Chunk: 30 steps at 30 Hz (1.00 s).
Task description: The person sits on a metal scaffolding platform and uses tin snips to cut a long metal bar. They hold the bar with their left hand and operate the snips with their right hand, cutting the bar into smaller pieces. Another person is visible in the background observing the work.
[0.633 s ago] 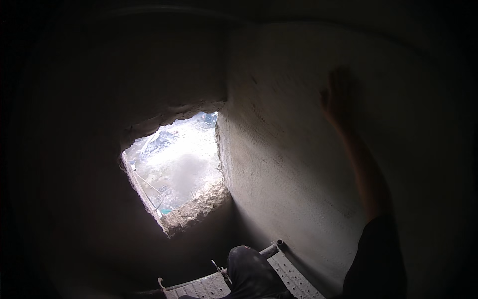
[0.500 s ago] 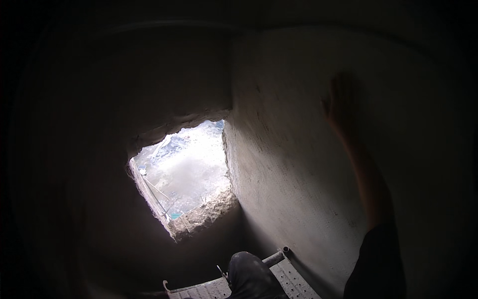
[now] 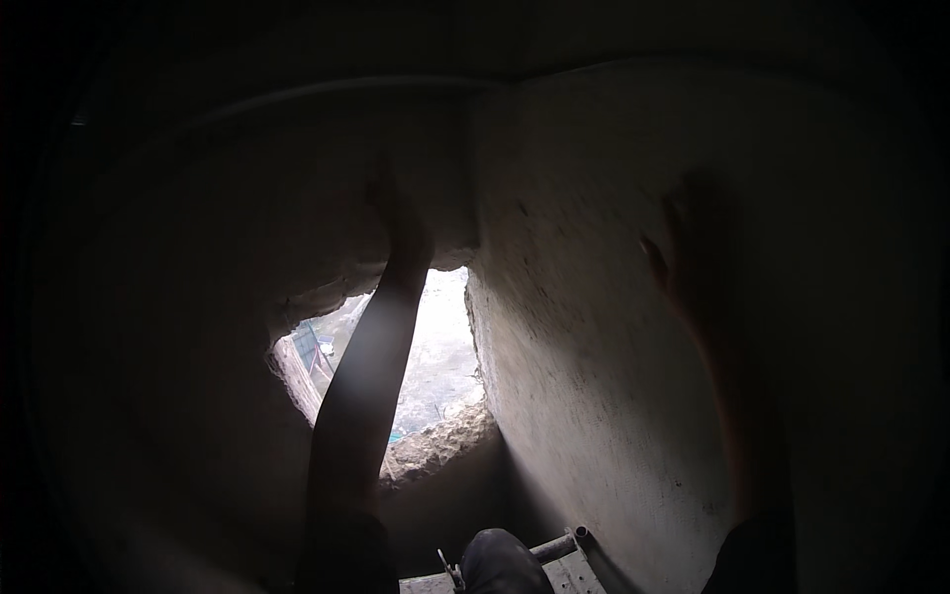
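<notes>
My left hand (image 3: 398, 213) is raised against the dark wall (image 3: 228, 218) above a rough-edged opening. Its forearm crosses in front of that opening. The hand is very dim; its fingers seem stretched upward, and nothing shows in it. On the right, my right hand (image 3: 693, 238) is up at the pale plastered wall (image 3: 574, 327), thumb apart from the fingers and nothing in its grasp. Shadow hides most of its outline, so I cannot tell whether the palm touches the plaster.
Bright ground outside shows through the broken opening (image 3: 440, 346), which has a crumbly lower ledge (image 3: 445, 445). The two walls meet in a corner beside it. Below, my knee (image 3: 500, 564) is over a perforated metal platform (image 3: 574, 574) with a tube end (image 3: 581, 533).
My left arm has come up from the dark lower left and now reaches across the opening. The right hand stays at the right wall, its thumb spread wider. The view has shifted slightly.
</notes>
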{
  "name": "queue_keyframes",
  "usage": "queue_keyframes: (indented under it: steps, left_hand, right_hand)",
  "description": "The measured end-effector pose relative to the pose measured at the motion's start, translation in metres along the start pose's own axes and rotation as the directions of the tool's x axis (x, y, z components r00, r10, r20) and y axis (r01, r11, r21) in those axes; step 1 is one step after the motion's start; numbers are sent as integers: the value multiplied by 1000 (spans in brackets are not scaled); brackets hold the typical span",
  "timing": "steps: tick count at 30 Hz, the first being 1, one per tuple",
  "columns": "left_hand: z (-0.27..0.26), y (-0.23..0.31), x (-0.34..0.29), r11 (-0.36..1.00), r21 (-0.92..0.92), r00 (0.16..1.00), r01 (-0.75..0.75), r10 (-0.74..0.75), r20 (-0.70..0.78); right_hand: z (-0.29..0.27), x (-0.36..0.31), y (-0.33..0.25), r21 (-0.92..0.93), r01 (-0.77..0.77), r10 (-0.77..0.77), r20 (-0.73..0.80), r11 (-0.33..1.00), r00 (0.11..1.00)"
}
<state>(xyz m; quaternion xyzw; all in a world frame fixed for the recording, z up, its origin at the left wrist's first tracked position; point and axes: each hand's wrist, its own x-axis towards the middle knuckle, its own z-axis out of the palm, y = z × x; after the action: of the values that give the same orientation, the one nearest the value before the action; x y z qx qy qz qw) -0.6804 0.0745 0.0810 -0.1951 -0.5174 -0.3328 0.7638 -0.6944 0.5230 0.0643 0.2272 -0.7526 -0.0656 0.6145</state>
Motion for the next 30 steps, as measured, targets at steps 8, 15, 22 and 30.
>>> queue_keyframes:
  steps: [8, 15, 22, 30]
  left_hand:
    - [182, 54, 138, 895, -347, 854, 281, -398, -334]
    - [162, -7, 175, 949, 77, 784, 306, -205, -586]
    - [165, -31, 194, 905, 241, 758, 350, -123, -641]
    - [159, -44, 195, 909, 261, 760, 326, -88, -644]
  right_hand:
    - [2, -6, 9, 7, -45, 45, 25, 999, 999]
    - [9, -7, -5, 113, -18, 31, -114, 993, 993]
    - [17, -16, 2, 251, -27, 49, -83, 968, 995]
    - [17, -27, 1, 199, -21, 35, -67, 980, 997]
